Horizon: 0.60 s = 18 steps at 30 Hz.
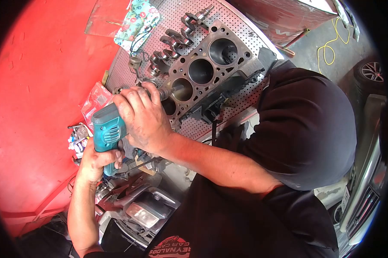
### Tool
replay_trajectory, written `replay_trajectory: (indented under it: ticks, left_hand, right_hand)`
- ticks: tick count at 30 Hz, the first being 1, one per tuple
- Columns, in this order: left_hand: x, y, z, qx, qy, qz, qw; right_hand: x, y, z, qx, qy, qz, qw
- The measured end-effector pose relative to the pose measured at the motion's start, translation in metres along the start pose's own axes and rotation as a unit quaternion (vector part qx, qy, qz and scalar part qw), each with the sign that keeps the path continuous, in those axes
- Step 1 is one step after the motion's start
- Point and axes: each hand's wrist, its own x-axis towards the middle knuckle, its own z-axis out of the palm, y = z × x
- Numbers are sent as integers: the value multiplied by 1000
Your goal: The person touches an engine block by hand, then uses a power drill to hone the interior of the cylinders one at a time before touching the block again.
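Observation:
My left hand wraps round the pistol grip of a teal power drill, its fingers near the trigger. My right hand is closed over the front of the drill, behind the chuck. From the chuck a metal shaft runs into one bore of an engine block; its tip inside is not clear. Several round cylinder bores show in the block's flat top, the nearest partly behind my right wrist. A crankshaft lies alongside the block. Near my right hand rests a piston.
The block lies on a perforated metal surface. A floral cloth and a red-white packet lie beyond the drill. A red panel fills the left. Dark draped fabric bulges at right. A yellow cord and wheel are behind.

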Motion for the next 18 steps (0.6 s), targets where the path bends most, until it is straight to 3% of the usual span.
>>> replay_trajectory:
  ticks: [18]
  left_hand:
    - [18, 7, 14, -10, -23, 4, 1000]
  right_hand:
    - [-5, 19, -1, -6, -13, 20, 1000]
